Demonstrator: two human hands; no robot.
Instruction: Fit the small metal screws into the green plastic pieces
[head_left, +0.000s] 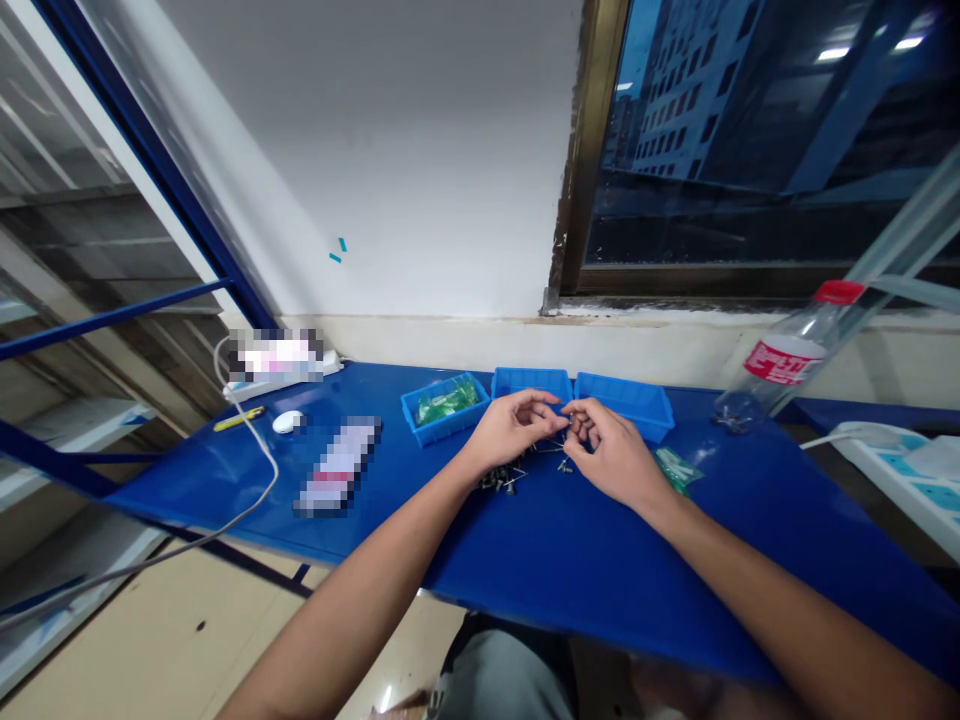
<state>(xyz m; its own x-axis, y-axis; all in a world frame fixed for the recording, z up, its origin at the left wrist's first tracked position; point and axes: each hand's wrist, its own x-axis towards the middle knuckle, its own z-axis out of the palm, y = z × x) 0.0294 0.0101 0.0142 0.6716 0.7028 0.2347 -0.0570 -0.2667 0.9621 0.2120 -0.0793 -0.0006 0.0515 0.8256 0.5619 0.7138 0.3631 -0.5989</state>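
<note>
My left hand (517, 430) and my right hand (609, 452) meet just above the blue table, their fingertips almost touching. Both are closed in a pinch. A tiny metal piece, apparently a screw, shows at the right fingertips; whatever the left fingers grip is too small to make out. Below my left hand lies a pile of metal screws (501, 480), partly hidden by the wrist. A few loose screws (565, 466) lie between the hands. To the right of my right wrist is a green and clear plastic bag (679, 468).
Behind the hands stand a blue bin (531, 378) and another blue bin (626, 400). The left blue bin (442, 432) holds green plastic bags. A bottle (784, 360) stands back right. A mouse (288, 422), a yellow cutter (238, 419) and a cable (262, 450) are left.
</note>
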